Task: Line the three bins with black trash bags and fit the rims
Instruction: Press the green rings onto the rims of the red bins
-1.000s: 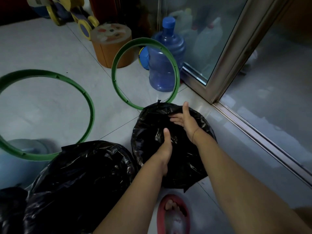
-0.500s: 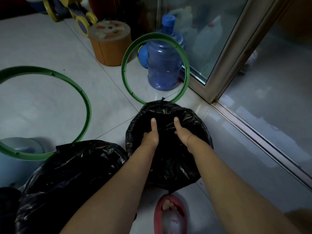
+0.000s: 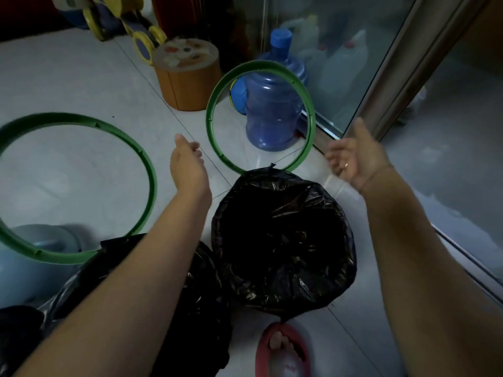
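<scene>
Bagged bin (image 3: 283, 240) lacked its rim; left hand (image 3: 187, 164) and right hand (image 3: 356, 156) hovered loosely open, empty, flanking far green rim (image 3: 210, 115), so next likely grab and seat it.

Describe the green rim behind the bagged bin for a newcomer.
Find the metal door frame at right, then the blue water jug beside it. The green rim stands before that jug, framing it, unlike the other rim far left.

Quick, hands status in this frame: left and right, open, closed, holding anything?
Left hand: open, fingers loosely curled, holding nothing.
Right hand: open, fingers relaxed, holding nothing.
</scene>
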